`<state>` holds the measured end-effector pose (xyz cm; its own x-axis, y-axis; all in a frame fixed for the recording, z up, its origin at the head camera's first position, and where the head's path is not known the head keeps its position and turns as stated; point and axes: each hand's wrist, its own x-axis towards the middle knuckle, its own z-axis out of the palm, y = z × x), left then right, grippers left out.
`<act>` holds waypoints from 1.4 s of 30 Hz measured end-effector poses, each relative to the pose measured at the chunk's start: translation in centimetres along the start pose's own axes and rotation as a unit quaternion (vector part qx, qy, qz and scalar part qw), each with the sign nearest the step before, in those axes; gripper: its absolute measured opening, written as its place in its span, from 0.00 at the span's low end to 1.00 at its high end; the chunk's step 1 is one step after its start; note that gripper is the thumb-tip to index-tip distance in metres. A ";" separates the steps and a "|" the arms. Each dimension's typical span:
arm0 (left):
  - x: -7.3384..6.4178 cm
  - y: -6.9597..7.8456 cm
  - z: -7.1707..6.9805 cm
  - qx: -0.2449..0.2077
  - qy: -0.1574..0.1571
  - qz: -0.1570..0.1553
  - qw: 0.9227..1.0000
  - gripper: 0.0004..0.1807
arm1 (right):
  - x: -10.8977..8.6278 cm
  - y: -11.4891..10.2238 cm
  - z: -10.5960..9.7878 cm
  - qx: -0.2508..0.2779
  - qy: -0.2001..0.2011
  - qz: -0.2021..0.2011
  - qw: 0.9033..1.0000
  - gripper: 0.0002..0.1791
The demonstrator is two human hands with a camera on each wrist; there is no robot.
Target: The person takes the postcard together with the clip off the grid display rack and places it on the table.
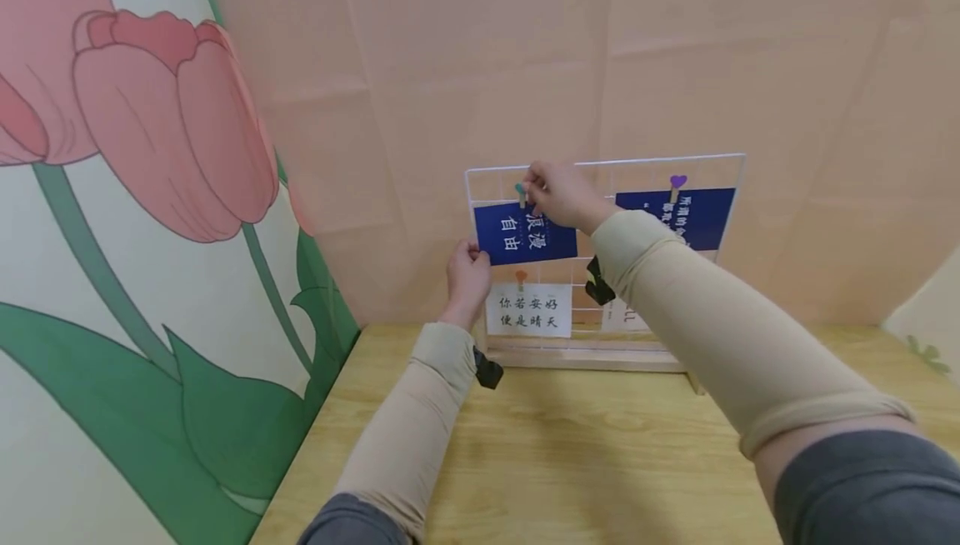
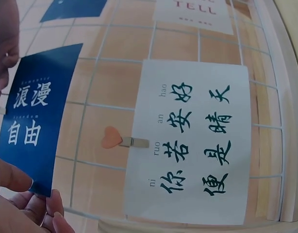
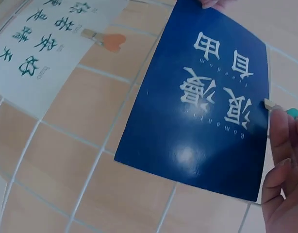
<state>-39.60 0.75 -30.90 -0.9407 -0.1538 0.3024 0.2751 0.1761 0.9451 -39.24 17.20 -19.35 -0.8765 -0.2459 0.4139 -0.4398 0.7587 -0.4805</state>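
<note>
A dark blue card [image 1: 525, 232] with white Chinese characters stands against a white wire grid [image 1: 606, 163]. At its lower left corner my left hand [image 1: 468, 278] pinches it between thumb and fingers. Along the upper edge sits a small wooden clothespin [image 3: 269, 104] with a teal heart, gripping the card's edge. My right hand [image 1: 558, 193] holds this clothespin by its side, fingers curled; part of the clothespin is hidden behind them. Below hangs a white card [image 2: 188, 145] with dark lettering, held by a clothespin [image 2: 134, 142] with an orange heart.
Another blue card [image 1: 708, 216] hangs at the grid's right under a purple-heart clothespin [image 1: 678, 185]. A white card with red letters [image 2: 195, 12] is partly hidden by my right arm in the head view. The grid's wooden base [image 1: 585, 359] stands on a wooden table [image 1: 525, 453] before a draped cloth.
</note>
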 end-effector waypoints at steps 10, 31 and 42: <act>-0.1 -0.2 -0.5 -0.014 -0.013 -0.006 1.000 0.03 | 0.2 -0.1 0.2 0.048 0.048 0.002 0.998 0.12; -4.7 -3.0 -3.3 0.005 -0.061 -0.015 0.998 0.05 | -7.9 3.0 -0.6 0.002 -0.022 -0.008 1.000 0.12; -6.8 -3.8 -4.1 0.008 -0.110 0.010 0.994 0.05 | -11.4 4.7 -1.5 -0.017 -0.056 0.008 0.998 0.14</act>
<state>-33.45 -2.83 -36.02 -0.9562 0.0656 0.2854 0.2927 0.1926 0.9366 -31.03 24.46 -25.17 -0.9009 -0.2970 0.3167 -0.4196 0.7826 -0.4599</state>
